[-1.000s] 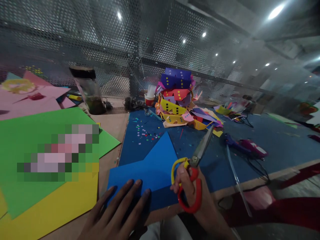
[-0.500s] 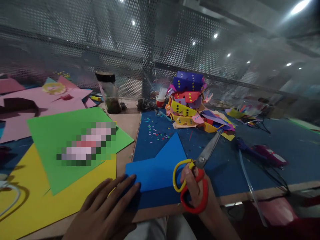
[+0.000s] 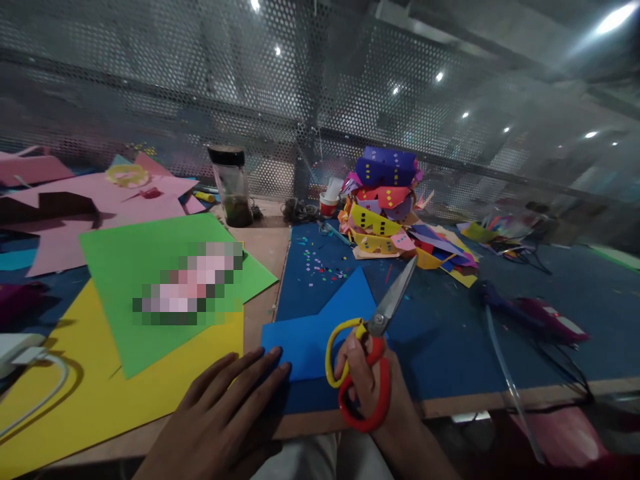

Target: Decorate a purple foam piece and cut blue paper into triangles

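Observation:
My right hand [image 3: 365,363] is wrapped round a pair of scissors [image 3: 385,313] with one yellow and one red handle loop. Its metal blades are together and point up and away to the right, in front of the blue paper [image 3: 320,327]. That paper lies near the table's front edge, cut to a slanted shape with a peak at its far side; the scissors and hand hide its right part. My left hand [image 3: 225,400] lies flat with fingers stretched out, the fingertips at the paper's left end. It holds nothing.
Green paper [image 3: 120,287] overlaps yellow paper [image 3: 165,380] at the left, with a pixelated item on top. Behind stand a lidded jar [image 3: 234,190] and a paper cup [image 3: 328,203]. A stack of coloured paper pieces [image 3: 385,200] and a purple cable-fitted device [image 3: 545,317] are further right.
My right hand has moved left with the scissors, so the blades now stand in front of the blue paper's right side. My left hand stays at the paper's left end. The view has shifted slightly left.

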The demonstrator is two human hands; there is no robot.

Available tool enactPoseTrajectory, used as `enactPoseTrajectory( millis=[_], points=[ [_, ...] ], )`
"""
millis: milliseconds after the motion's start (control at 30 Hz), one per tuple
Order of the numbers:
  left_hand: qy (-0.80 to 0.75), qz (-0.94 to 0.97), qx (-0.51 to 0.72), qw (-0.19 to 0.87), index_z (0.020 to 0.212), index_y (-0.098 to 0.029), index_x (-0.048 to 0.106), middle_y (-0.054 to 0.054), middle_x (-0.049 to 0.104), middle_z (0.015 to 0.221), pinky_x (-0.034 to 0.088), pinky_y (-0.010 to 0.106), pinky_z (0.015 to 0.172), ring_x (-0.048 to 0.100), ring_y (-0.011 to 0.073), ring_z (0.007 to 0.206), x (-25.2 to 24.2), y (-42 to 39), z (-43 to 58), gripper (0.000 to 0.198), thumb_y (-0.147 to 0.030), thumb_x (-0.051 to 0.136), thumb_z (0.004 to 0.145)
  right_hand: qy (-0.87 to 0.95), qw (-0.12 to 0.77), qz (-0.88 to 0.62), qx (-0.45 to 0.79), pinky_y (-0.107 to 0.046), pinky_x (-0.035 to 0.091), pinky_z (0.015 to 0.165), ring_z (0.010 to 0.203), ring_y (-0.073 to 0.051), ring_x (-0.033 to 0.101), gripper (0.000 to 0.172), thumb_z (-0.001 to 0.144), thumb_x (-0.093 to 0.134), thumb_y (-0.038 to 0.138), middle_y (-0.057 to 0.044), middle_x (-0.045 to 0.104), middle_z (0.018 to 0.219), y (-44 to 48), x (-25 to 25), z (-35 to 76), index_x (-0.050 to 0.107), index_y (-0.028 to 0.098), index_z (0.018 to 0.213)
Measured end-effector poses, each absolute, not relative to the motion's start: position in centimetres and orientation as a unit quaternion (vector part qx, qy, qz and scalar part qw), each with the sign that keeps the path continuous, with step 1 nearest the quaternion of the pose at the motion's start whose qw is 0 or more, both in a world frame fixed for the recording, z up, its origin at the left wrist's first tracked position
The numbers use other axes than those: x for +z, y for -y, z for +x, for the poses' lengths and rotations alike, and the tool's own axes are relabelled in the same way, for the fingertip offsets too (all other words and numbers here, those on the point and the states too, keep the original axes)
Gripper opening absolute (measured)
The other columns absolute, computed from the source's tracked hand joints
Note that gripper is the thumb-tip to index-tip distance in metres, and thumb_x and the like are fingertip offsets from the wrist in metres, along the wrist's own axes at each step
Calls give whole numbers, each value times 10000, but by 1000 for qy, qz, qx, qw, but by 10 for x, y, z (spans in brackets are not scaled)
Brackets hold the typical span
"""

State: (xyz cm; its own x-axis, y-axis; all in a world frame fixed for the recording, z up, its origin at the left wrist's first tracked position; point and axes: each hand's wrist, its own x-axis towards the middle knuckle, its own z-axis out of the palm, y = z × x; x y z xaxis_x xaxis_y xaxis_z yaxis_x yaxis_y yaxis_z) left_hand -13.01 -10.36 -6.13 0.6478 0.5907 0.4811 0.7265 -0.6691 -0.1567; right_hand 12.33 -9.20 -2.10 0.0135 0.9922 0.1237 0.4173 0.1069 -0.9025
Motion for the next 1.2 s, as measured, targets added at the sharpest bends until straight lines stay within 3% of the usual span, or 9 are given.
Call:
enactPoseTrajectory(
  millis=[233,467,633,800,967,1200],
  points=[
    [373,-891,-194,171,1461,-262,482,16,567,1474,330,406,1112,545,248,1295,-63,102,-128,652,-543,628,891,618,440,-562,330,-228,482,526,581,-153,634,333,1021,408,453,-16,629,649,93,-28,107,542,221,824],
    [371,-893,-201,160,1470,-262,467,31,573,1467,334,409,1119,548,245,1296,-64,103,-129,632,-527,607,913,589,408,-590,373,-210,428,460,475,-108,547,373,1007,473,452,-5,609,647,96,-23,108,541,209,732],
    [379,-890,-190,164,1484,-264,447,26,567,1473,327,419,1121,543,250,1299,-66,104,-130,661,-523,624,902,610,434,-555,362,-208,460,490,510,-121,587,341,1016,439,448,-2,605,645,97,-24,98,517,217,777],
    [372,-891,-198,167,1465,-249,473,32,567,1473,329,418,1110,542,257,1297,-62,105,-128,673,-547,634,884,590,415,-579,380,-196,398,411,402,-90,484,348,1010,467,459,35,546,569,101,-25,104,531,206,780],
    [373,-889,-208,165,1451,-242,488,44,604,1433,347,415,1092,571,260,1262,-61,104,-127,672,-560,639,879,603,437,-570,348,-208,464,493,555,-135,600,384,1011,426,488,-23,611,653,99,-29,96,525,207,769],
    [373,-890,-203,165,1469,-239,465,49,582,1456,340,420,1093,552,265,1283,-65,103,-128,724,-614,623,870,594,429,-570,371,-207,444,470,497,-119,572,324,1030,392,472,3,620,657,99,-27,92,547,194,967]
  ],
)
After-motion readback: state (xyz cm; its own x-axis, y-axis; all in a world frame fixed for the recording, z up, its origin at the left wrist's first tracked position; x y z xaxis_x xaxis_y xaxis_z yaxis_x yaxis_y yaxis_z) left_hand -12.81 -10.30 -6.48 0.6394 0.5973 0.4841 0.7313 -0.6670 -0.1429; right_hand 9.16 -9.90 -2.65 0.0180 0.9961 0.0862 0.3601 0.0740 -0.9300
